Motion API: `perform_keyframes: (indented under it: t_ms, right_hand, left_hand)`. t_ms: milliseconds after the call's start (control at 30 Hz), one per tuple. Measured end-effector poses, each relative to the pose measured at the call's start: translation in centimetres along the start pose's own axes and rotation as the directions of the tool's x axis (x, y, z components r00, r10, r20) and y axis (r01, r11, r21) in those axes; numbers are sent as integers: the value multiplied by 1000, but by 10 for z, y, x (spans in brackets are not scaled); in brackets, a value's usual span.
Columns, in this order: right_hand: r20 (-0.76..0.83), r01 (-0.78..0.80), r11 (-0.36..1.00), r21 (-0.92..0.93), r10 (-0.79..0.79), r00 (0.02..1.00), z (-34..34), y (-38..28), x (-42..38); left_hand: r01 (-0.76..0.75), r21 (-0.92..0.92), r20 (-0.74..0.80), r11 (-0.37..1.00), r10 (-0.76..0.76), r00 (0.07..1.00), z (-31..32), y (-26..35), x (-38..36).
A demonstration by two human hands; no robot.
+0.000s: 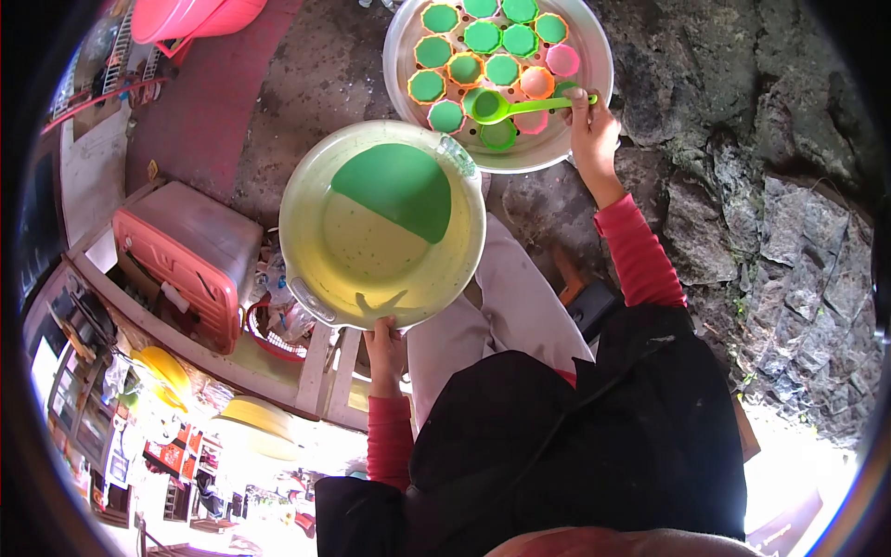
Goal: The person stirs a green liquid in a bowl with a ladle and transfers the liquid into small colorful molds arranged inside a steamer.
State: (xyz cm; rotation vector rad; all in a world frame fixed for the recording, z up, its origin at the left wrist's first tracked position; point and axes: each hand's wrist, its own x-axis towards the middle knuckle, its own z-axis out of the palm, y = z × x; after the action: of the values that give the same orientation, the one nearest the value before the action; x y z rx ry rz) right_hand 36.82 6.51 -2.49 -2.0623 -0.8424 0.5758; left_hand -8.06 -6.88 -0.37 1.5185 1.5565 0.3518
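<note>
My left hand [384, 347] grips the lower rim of a pale yellowish basin [306, 223], which is tilted. Green liquid [397, 186] pools at the basin's upper side. My right hand [595, 139] is closed round the handle of a lime-green ladle [520, 108], whose bowl holds green liquid. The ladle is above a round metal tray [594, 56] with holes, among several small scalloped cups [483, 37]. Many cups hold green liquid. A pink cup [562, 60] and an orange cup [536, 83] show little or no green.
To the left stand a pink plastic crate [176, 269] and a red basket [274, 334] of plastic bags. A pink tub [200, 19] is at the upper left. A rough stone wall [798, 232] runs along the right. Shelves and yellow objects lie at the lower left.
</note>
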Motion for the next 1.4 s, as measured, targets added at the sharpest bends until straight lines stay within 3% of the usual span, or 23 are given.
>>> perform_keyframes:
  t_ms: [133, 233, 300, 667, 867, 933, 1000, 1067, 1133, 1200, 1267, 1333, 1367, 1400]
  right_hand:
    - [-32, 90, 992, -87, -93, 995, 8, -9, 12]
    - [-26, 122, 988, -95, -125, 992, 15, -19, 22]
    - [-28, 127, 988, -87, -130, 991, 21, -25, 29]
    - [-47, 96, 973, -208, -108, 993, 42, -12, 76]
    - [-104, 35, 983, -183, -55, 993, 46, 1, 95]
    - [-29, -172, 978, -119, 169, 985, 42, -1, 95]
    - [-43, -213, 977, -17, 212, 976, 37, -6, 89]
    - [-51, -250, 964, 85, 255, 966, 32, -6, 80]
    - [-49, -64, 986, 151, 72, 996, 25, 2, 69]
    - [-34, -7, 991, 132, 12, 999, 14, -19, 40]
    - [53, 187, 968, 167, -198, 979, 8, -50, 3]
    - [257, 163, 964, 212, -216, 942, 8, -60, -31]
    - [291, 359, 912, 197, -404, 867, 12, -57, -41]
    - [326, 540, 820, 189, -572, 753, 16, -53, -49]
  left_hand:
    - [76, -45, 26, 996, -74, 997, -4, 23, 3]
    - [97, 112, 60, 989, -104, 993, -8, 36, 6]
    - [-76, 262, 48, 962, 66, 997, -8, 36, 7]
    - [-85, 280, 46, 956, 76, 996, -8, 32, 7]
    - [-47, 263, 35, 964, 39, 999, -8, 30, 6]
    - [-21, 255, 35, 967, 12, 999, -8, 32, 6]
    - [54, 40, 57, 998, -56, 997, -7, 31, 6]
    - [36, 67, 39, 997, -39, 998, -6, 33, 7]
    - [19, 92, 23, 996, -22, 1000, -6, 30, 7]
    - [-82, 267, 104, 960, 56, 993, -8, 20, 6]
    - [-27, 179, 81, 983, 13, 997, -7, 29, 7]
    - [26, 90, 63, 996, -31, 998, -4, 26, 7]
    - [200, -252, 23, 947, -201, 979, 0, 16, 5]
    - [325, -565, 43, 758, -367, 929, 3, 5, 3]
